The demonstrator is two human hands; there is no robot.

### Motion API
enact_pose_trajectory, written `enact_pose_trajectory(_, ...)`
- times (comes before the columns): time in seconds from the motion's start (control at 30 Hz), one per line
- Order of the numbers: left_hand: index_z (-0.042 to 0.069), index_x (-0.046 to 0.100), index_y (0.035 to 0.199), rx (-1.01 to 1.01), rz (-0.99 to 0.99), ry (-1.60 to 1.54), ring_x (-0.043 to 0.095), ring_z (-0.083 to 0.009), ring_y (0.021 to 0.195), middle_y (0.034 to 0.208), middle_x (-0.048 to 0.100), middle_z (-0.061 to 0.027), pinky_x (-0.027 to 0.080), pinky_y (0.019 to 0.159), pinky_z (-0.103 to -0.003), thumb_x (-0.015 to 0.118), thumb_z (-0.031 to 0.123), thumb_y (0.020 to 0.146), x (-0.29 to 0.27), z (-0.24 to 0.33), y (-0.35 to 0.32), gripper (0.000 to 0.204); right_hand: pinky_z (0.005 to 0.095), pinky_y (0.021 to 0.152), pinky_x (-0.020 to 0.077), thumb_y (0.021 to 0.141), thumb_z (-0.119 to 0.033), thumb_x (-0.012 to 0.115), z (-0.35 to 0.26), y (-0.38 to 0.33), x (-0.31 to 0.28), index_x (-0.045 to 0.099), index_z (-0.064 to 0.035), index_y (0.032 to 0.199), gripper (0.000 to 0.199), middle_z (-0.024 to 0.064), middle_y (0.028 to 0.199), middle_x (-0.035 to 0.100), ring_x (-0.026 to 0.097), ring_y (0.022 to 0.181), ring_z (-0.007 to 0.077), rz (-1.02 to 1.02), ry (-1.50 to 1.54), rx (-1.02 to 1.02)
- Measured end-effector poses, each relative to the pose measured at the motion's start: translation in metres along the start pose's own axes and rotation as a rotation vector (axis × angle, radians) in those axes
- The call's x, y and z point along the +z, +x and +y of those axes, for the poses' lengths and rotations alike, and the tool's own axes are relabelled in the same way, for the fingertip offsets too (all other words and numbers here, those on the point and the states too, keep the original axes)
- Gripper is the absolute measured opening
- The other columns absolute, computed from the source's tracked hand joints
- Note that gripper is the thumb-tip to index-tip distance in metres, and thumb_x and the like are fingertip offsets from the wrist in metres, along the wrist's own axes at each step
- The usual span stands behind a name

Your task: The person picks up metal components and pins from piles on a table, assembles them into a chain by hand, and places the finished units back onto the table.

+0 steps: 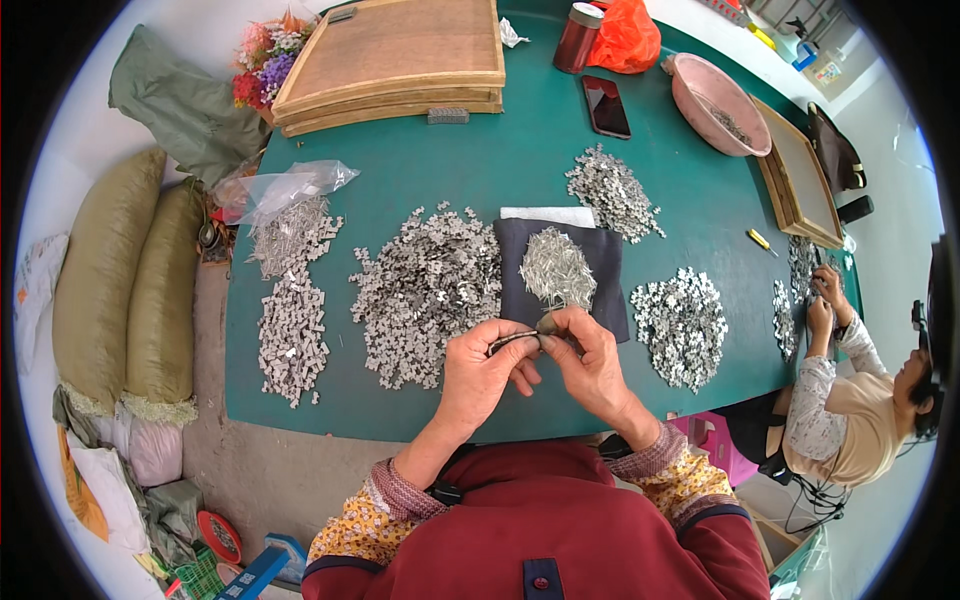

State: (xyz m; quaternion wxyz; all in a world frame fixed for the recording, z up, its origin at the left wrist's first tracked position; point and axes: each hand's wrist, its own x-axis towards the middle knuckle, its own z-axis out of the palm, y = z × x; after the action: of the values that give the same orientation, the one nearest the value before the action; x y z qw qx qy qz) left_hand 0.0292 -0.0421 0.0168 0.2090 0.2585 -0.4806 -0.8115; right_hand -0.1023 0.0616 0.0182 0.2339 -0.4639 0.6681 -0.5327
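Note:
My left hand (484,372) is closed round a narrow, dark strip (512,340), perhaps a row of small metal links. My right hand (592,366) is pinched at the strip's right end; a small grey cover seems to sit on one fingertip, and whatever its fingers hold is too small to make out. Just beyond both hands, a heap of thin silvery pins (556,270) lies on a dark cloth (612,285). To the left spreads a large pile of small grey metal links (425,300). Another pile of links (680,328) is to the right.
More links (292,345) and pins (292,232) lie at the green table's (450,160) left, with further links (612,192) behind the cloth. Stacked wooden trays (400,60), a phone (606,107), a tumbler (578,38) and a pink basin (718,105) stand farther back. A co-worker (850,400) sits at right.

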Motion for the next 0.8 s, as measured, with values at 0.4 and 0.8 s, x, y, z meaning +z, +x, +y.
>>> enact_pose_trajectory(0.4, -0.009, 0.066, 0.098, 0.011, 0.055, 0.04, 0.067, -0.0191, 0.06, 0.083, 0.068, -0.016, 0.056, 0.047, -0.027, 0.062, 0.0, 0.09, 0.006, -0.003, -0.005, 0.012, 0.0325, 0.068, 0.0497, 0.088, 0.005, 0.059, 0.0, -0.01, 0.006, 0.057, -0.0008, 0.102, 0.015, 0.0111, 0.084, 0.061, 0.062, 0.075, 0.021, 0.077, 0.004, 0.0)
enact_pose_trajectory(0.8, -0.007, 0.065, 0.101, 0.005, 0.156, -0.086, 0.067, -0.0213, 0.057, 0.079, 0.067, -0.0175, 0.055, 0.044, -0.027, 0.065, 0.001, 0.089, -0.015, -0.006, -0.004, 0.014, 0.039, 0.082, 0.0379, 0.069, 0.002, 0.057, 0.013, 0.007, -0.003, 0.061, 0.0008, 0.112, 0.043, 0.011, 0.108, 0.055, 0.05, 0.098, 0.029, -0.036, -0.887, -0.253)
